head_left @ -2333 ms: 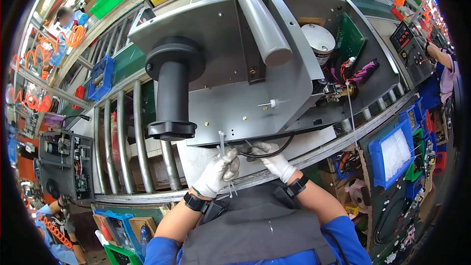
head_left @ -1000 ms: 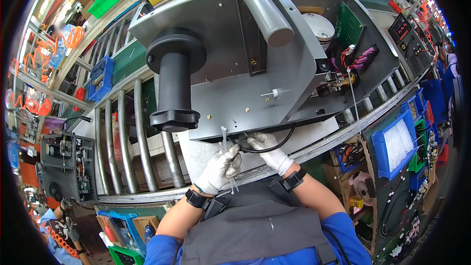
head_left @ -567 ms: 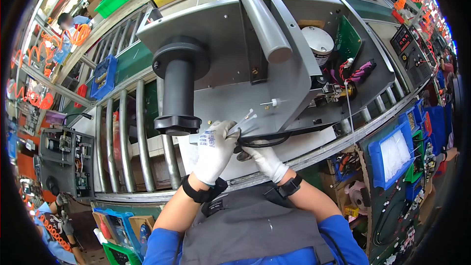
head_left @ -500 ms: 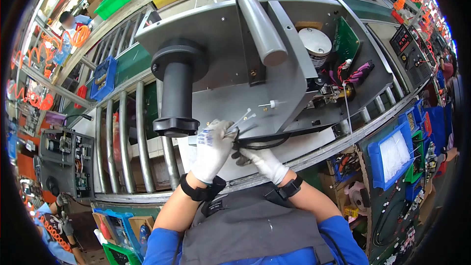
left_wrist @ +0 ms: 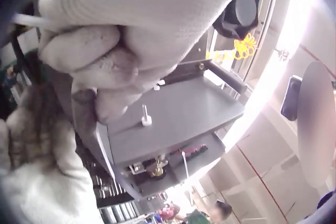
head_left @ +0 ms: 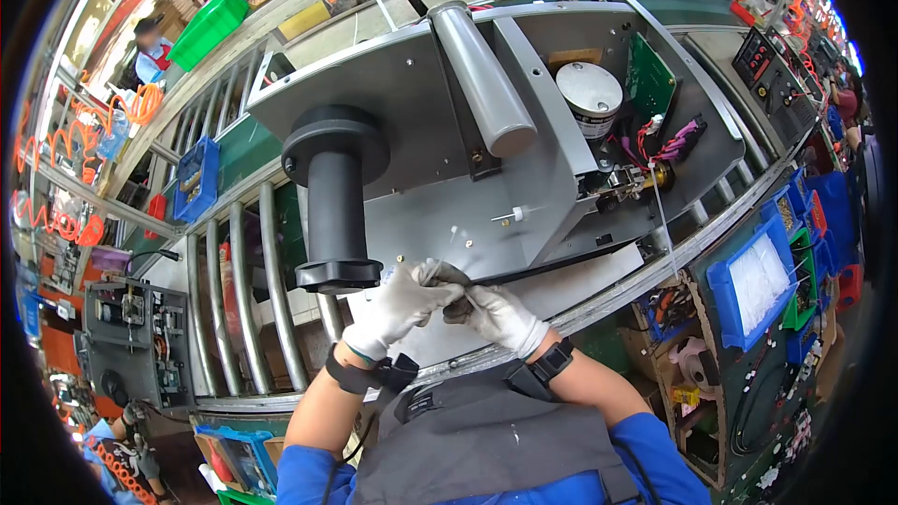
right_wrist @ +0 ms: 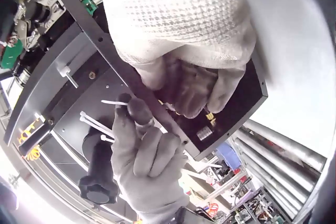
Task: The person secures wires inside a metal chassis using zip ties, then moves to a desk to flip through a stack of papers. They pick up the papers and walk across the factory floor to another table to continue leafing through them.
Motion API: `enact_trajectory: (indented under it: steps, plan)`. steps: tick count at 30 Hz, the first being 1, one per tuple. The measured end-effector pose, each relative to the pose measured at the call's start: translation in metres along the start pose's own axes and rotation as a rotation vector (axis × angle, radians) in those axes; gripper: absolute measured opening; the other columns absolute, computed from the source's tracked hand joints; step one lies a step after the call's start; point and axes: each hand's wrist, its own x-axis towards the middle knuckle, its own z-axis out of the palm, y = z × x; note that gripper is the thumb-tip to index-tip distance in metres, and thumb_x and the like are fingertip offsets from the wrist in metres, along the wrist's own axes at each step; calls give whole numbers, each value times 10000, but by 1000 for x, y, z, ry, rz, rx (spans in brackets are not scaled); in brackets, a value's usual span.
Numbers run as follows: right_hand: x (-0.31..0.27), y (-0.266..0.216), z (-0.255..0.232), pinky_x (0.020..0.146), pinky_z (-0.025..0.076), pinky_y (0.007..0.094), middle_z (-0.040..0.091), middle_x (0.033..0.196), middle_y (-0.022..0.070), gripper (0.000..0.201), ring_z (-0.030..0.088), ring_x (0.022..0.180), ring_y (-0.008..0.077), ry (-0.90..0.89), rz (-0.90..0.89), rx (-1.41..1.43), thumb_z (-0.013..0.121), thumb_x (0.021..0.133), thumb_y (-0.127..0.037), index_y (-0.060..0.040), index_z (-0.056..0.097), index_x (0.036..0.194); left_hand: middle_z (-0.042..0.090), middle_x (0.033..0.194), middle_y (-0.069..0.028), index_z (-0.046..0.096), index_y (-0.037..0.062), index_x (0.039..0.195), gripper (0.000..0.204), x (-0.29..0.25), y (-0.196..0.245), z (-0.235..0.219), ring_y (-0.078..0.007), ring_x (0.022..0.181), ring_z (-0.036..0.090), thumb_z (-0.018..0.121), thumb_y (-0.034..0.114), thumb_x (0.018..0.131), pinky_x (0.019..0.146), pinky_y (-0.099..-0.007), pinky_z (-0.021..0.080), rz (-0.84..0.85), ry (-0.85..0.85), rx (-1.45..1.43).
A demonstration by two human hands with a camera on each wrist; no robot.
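Both gloved hands meet at the near edge of a grey metal machine housing [head_left: 421, 215]. My left hand [head_left: 398, 307] holds several white cable ties [right_wrist: 93, 123], whose heads stick out beside the fingers in the right wrist view. A thin white strip [right_wrist: 114, 102] pokes out by its thumb and fingertip. Right beside it, my right hand [head_left: 505, 320] has its fingers curled in at the housing's edge, close to a brass fitting [right_wrist: 210, 118]. The palm side is hidden, so I cannot tell what it grips. A white post [head_left: 513, 215] stands inside the housing.
A black spindle with a knob [head_left: 337, 215] juts out left of the hands. Steel rollers [head_left: 281, 290] run along the conveyor on the left. Blue bins [head_left: 748, 285] stand at the right, one with white ties. Another worker [head_left: 152, 51] is at the far left.
The left hand has turned over and risen toward the housing's edge, the ties swinging from hanging down to pointing up, then out of head view. The black cable loop no longer shows.
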Motion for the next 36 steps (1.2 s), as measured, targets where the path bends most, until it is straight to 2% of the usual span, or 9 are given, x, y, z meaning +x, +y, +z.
enact_trajectory:
  steps: [8, 19, 22, 23, 24, 27, 31, 34, 36]
  plan:
    - [1, -10, 5, 863, 499, 404, 603, 1118, 110, 342, 593, 989, 237, -39, 58, 65, 575, 908, -210, -23, 525, 1190, 556, 646, 31, 652, 11, 891, 126, -8, -16, 29, -3, 474, 398, 678, 105, 812, 398, -163, 269, -47, 226, -125]
    - [2, -24, 2, 888, 464, 392, 611, 1097, 101, 357, 590, 974, 213, -132, 177, 26, 575, 908, -240, -30, 532, 1194, 572, 653, 9, 613, 11, 935, 145, -10, -15, 46, -1, 437, 384, 676, 65, 816, 378, -161, 280, 71, 479, -474]
    - [3, -25, 2, 897, 462, 398, 607, 1116, 109, 378, 586, 1002, 225, -148, 204, 23, 580, 904, -233, -17, 522, 1210, 605, 690, 5, 629, -10, 947, 138, -1, -5, 31, 14, 435, 378, 653, 15, 813, 366, -154, 256, 131, 664, -331]
    - [4, -23, 1, 903, 460, 399, 606, 1120, 111, 385, 586, 1002, 232, -163, 201, 55, 583, 902, -233, -14, 519, 1212, 640, 767, -24, 630, -24, 967, 151, 8, -13, 27, -19, 516, 486, 622, -32, 817, 440, -157, 368, 162, 659, -347]
    - [5, -21, 1, 908, 458, 401, 605, 1124, 114, 391, 587, 1002, 238, -177, 197, 87, 587, 900, -234, -10, 517, 1213, 640, 767, -24, 630, -24, 967, 151, 16, -24, 25, -19, 516, 486, 622, -32, 817, 440, -157, 368, 162, 659, -347]
    - [7, -19, 0, 917, 452, 412, 602, 1129, 124, 378, 585, 1008, 248, -170, 217, 127, 587, 897, -206, -11, 518, 1212, 658, 907, -74, 637, -29, 1006, 207, 23, -44, 24, -101, 828, 606, 614, -82, 807, 750, -229, 487, 353, 616, -378]
    - [12, -13, -10, 923, 451, 424, 614, 1103, 133, 348, 591, 996, 250, -198, 234, 173, 586, 889, -176, -7, 538, 1190, 665, 914, -57, 648, -38, 981, 175, 21, -39, 26, -97, 816, 611, 630, -57, 808, 735, -228, 487, 363, 630, -282]
    - [12, -8, -10, 922, 454, 438, 630, 1070, 134, 323, 606, 965, 252, -187, 218, 232, 583, 882, -158, -5, 560, 1165, 667, 916, -43, 657, -30, 954, 138, 17, -44, 24, -97, 822, 611, 642, -23, 816, 738, -226, 482, 387, 591, 25]
    - [10, -6, -8, 919, 458, 446, 644, 1038, 127, 307, 617, 934, 253, -130, 222, 331, 585, 878, -159, -4, 574, 1144, 659, 880, -28, 663, -3, 959, 136, 12, -41, 26, -87, 790, 594, 650, 8, 825, 721, -222, 474, 637, 634, 341]
